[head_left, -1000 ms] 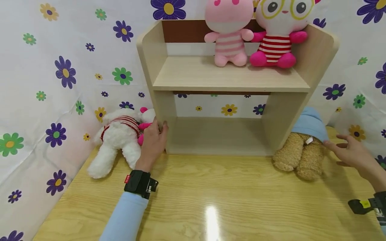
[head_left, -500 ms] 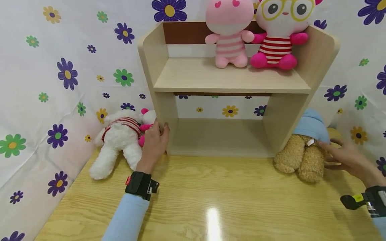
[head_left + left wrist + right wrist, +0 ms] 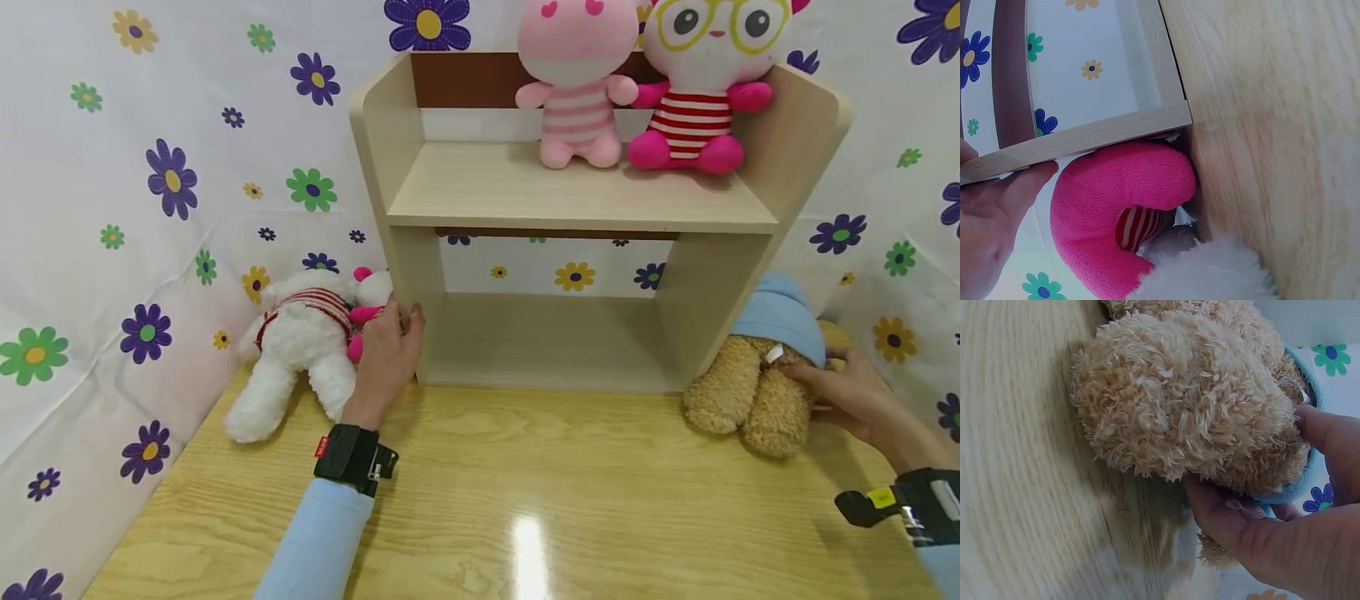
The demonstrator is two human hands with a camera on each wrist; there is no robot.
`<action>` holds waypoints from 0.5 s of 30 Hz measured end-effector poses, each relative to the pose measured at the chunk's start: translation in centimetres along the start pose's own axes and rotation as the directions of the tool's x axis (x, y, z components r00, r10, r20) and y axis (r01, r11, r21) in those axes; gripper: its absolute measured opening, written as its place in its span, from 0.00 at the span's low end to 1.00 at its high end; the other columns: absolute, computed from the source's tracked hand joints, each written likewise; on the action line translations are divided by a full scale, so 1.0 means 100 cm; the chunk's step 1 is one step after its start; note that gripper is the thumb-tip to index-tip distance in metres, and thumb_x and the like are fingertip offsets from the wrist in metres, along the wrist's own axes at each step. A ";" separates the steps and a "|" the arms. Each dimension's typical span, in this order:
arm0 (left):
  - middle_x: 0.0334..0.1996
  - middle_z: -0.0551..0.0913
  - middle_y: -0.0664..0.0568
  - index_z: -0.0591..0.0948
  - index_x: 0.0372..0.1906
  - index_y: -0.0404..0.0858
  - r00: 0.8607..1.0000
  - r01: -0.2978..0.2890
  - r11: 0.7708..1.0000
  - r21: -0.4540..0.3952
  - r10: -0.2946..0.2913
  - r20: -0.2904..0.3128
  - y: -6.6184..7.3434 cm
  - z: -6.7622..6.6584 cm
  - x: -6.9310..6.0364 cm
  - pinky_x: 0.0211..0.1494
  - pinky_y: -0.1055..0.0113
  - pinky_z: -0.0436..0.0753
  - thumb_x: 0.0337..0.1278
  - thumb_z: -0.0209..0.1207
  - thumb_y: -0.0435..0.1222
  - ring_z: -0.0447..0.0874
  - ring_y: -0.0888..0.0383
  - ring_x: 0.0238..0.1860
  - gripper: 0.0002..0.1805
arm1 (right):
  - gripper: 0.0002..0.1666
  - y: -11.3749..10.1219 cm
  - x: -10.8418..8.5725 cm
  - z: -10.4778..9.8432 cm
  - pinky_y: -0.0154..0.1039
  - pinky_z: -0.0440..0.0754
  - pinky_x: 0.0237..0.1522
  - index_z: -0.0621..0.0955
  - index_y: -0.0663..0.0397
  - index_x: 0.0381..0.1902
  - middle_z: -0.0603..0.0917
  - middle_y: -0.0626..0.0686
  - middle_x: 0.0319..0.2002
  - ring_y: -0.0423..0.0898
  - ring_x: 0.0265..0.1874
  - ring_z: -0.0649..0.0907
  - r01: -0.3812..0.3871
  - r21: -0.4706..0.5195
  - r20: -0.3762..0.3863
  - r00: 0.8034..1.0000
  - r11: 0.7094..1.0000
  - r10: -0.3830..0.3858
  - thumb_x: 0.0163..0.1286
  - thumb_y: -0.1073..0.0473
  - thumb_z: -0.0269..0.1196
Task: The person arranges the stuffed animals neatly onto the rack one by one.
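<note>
My left hand holds the front edge of the left side panel of a pale wooden shelf, thumb on the inner face and fingers on the outer. At the right, my right hand grips a leg of a curly brown teddy bear, thumb on one side and fingers round the other. The bear wears a blue top and leans by the shelf's right side, its upper part hidden. Close to my left hand lie a white fluffy toy in red stripes and a hot-pink-limbed toy.
On the upper board sit a pale pink toy and a toy with yellow glasses. The shelf stands at the back of a wooden table, before a flower-print cloth.
My right hand has moved left to the teddy bear, and its thumb and fingers have closed round the leg. My left hand stays on the shelf panel. The head view shifts slightly.
</note>
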State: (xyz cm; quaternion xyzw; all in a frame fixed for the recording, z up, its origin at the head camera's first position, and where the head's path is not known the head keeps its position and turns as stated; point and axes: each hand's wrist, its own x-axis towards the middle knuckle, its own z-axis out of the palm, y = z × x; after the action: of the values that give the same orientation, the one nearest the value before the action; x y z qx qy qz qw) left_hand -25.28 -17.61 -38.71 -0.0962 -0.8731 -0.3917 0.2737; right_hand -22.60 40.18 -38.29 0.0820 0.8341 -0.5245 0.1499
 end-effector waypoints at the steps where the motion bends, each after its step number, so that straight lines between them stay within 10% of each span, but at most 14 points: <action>1: 0.22 0.77 0.41 0.76 0.52 0.28 1.000 -0.001 1.000 0.001 0.001 0.000 0.000 0.001 0.000 0.27 0.65 0.69 0.75 0.52 0.35 0.73 0.51 0.23 0.14 | 0.48 0.001 -0.002 0.000 0.44 0.88 0.43 0.42 0.73 0.70 0.67 0.67 0.56 0.36 0.36 0.85 -0.002 0.003 -0.006 1.000 1.000 0.002 0.79 0.46 0.55; 15: 0.26 0.82 0.38 0.76 0.55 0.26 1.000 -0.021 1.000 0.020 0.021 -0.006 0.003 -0.002 0.000 0.31 0.60 0.73 0.74 0.53 0.35 0.77 0.48 0.27 0.16 | 0.54 0.020 -0.012 -0.010 0.46 0.80 0.32 0.34 0.69 0.74 0.70 0.66 0.50 0.40 0.33 0.77 0.006 -0.173 -0.174 0.984 0.985 -0.036 0.79 0.44 0.54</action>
State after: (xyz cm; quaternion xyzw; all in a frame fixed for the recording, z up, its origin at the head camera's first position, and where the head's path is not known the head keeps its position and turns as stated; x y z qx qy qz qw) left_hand -25.16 -17.55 -38.44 -0.1012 -0.8751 -0.3805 0.2816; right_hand -21.02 41.98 -39.20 0.1060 0.8870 -0.4430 0.0765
